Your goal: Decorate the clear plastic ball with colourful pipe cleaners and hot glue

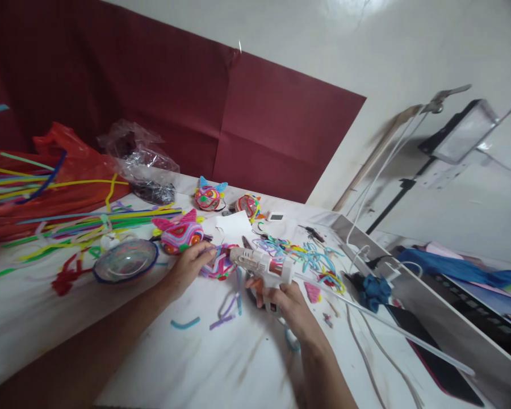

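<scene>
My right hand (276, 295) is wrapped round the handle of a white glue gun (259, 264), whose nozzle points left. A long clear glue stick (392, 326) trails from its back. Under the nozzle lies a round craft piece (218, 269) covered in coloured pipe cleaners. My left hand (191, 264) is at that piece's left side, fingers bent together near a purple strip; what they pinch is too small to make out. Just behind my left hand sits a pink-eared decorated ball (181, 233). Purple strips (227, 312) and a blue strip (185, 324) lie in front.
At the left are a clear bowl (125, 260), a red bag (68, 170) and long pipe cleaners (123, 216). Two decorated balls, one blue-eared (208, 196), stand behind. Pipe cleaner scraps (315, 255), cables (366, 341) and a dark phone (438, 352) lie right, beside a grey ledge (434, 295).
</scene>
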A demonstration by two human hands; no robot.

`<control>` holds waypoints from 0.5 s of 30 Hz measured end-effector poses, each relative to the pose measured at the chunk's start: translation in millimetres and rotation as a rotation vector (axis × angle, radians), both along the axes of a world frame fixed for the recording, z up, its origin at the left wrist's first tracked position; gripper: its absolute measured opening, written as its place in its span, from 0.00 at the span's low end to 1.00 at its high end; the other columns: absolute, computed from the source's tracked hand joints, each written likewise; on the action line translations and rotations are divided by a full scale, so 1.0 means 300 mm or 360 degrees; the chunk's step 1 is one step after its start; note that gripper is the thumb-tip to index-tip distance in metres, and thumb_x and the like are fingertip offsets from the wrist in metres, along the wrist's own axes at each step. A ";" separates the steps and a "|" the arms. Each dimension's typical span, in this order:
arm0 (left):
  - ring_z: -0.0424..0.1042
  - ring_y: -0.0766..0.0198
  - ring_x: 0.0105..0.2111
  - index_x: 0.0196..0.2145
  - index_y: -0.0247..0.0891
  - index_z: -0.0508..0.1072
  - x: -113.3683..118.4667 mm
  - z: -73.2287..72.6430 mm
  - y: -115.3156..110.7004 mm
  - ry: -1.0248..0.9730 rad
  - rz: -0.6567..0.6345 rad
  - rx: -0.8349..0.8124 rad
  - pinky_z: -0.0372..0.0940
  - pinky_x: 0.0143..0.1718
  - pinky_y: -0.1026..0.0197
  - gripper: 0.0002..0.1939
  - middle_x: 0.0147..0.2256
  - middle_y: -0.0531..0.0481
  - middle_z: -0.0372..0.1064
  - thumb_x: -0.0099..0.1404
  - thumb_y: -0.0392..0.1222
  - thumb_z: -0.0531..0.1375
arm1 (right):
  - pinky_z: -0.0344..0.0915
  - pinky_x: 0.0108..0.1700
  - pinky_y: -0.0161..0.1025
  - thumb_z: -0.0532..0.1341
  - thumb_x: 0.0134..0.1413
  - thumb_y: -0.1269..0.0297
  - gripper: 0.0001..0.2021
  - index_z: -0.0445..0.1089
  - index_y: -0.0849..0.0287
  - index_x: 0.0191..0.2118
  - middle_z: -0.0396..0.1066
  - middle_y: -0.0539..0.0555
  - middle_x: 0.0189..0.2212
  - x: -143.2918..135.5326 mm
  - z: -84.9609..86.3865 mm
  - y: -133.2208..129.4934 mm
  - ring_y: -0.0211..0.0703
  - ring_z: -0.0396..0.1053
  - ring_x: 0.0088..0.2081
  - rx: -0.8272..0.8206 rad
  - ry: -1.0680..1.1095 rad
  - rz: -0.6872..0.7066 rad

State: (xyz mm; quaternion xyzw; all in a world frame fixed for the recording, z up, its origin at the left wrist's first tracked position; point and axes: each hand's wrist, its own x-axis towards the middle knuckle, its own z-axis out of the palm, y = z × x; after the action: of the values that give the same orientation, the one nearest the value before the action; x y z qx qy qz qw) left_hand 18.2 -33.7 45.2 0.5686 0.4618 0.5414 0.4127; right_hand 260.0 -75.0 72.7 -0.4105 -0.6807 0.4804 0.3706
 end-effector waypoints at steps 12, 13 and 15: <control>0.69 0.58 0.30 0.31 0.39 0.73 -0.001 -0.013 0.001 0.0132 0.0083 0.0123 0.63 0.34 0.58 0.12 0.27 0.52 0.69 0.59 0.51 0.61 | 0.62 0.34 0.41 0.57 0.54 0.63 0.10 0.76 0.54 0.37 0.66 0.52 0.25 -0.016 -0.019 -0.016 0.45 0.63 0.28 0.0111 -0.0071 -0.0080; 0.69 0.58 0.31 0.32 0.39 0.73 -0.002 -0.017 0.002 0.0151 0.0094 0.0138 0.63 0.35 0.58 0.12 0.28 0.52 0.69 0.60 0.51 0.60 | 0.62 0.34 0.41 0.57 0.54 0.63 0.11 0.76 0.54 0.38 0.66 0.52 0.26 -0.015 -0.021 -0.016 0.45 0.63 0.29 0.0117 -0.0085 -0.0079; 0.69 0.58 0.32 0.33 0.39 0.74 -0.005 -0.024 0.004 0.0180 0.0107 0.0151 0.64 0.35 0.58 0.12 0.29 0.51 0.70 0.61 0.50 0.60 | 0.62 0.34 0.41 0.56 0.54 0.64 0.11 0.76 0.54 0.38 0.66 0.52 0.26 -0.014 -0.023 -0.017 0.44 0.63 0.29 0.0129 -0.0110 -0.0079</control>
State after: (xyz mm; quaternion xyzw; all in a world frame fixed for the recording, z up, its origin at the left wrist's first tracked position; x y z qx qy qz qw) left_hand 16.6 -32.4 38.0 0.6014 0.4770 0.5433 0.3400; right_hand 255.9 -80.2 65.9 -0.4283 -0.7015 0.4287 0.3751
